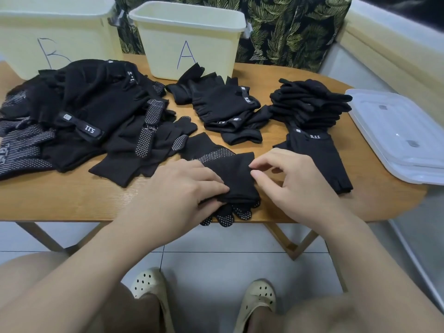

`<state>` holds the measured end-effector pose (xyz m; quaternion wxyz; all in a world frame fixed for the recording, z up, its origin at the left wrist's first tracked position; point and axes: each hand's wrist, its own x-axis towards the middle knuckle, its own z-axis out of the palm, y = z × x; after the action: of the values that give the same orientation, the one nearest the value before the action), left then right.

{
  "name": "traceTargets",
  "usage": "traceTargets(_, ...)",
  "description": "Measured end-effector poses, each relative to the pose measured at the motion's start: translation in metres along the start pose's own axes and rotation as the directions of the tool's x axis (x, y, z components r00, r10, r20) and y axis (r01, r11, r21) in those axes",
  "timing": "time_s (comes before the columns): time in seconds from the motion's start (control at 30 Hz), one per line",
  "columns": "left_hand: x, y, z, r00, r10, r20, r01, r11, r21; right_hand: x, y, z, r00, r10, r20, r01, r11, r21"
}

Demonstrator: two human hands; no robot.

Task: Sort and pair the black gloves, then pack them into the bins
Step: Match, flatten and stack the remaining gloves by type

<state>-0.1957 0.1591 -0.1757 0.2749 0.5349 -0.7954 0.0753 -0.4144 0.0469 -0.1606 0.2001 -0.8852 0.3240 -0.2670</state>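
black knit fabric is lying folded at the near edge of the wooden table (72, 200): a dotted glove pair (230, 181), its white-dotted fingertips hanging just over the rim. the left hand (182, 188) is pressing on the pair's left side, fingers curling under the fold, its grip closed on the cloth. the right hand (295, 179) is pinching the fold's upper right corner between thumb and forefinger. to the left a loose heap of gloves (81, 116) is sprawling, straps reading "5.11". in the middle a smaller glove pile (223, 109) is showing a "5.11" tab, touching the pale yellow bin marked "A" (189, 37). the bin marked "B" (48, 32) is standing behind the heap. at right a neat stack of gloves (310, 104) is sitting above a flat fingerless glove (319, 159) labelled "5.11", near clear plastic lids (398, 131).
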Motion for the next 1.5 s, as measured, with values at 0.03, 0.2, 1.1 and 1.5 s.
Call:
traceTargets(0.03, -0.001, 0.000, 0.001, 1.000, 0.007, 0.012, -0.007, 1.000, 0.020, 0.000, 0.000, 0.002, 1.000, -0.014, -0.011, 0.014, 1.000, 0.001)
traceTargets(0.2, -0.005, 0.002, 0.001, 0.999, 0.004, 0.052, -0.007, 0.999, 0.049, -0.001, -0.004, 0.012, 0.993, -0.078, -0.086, 0.072, 0.995, -0.068)
traceTargets(1.1, -0.015, -0.002, -0.002, 0.936, -0.312, 0.166, 0.292, 0.947, 0.135, -0.009, -0.003, 0.029, 0.924, 0.112, 0.367, 0.005, 0.953, -0.303)
traceTargets(1.5, 0.020, -0.009, -0.008, 0.862, -0.480, 0.160, 0.490, 0.871, -0.026, 0.005, -0.010, 0.022, 0.990, 0.099, 0.101, -0.089, 0.991, -0.098)
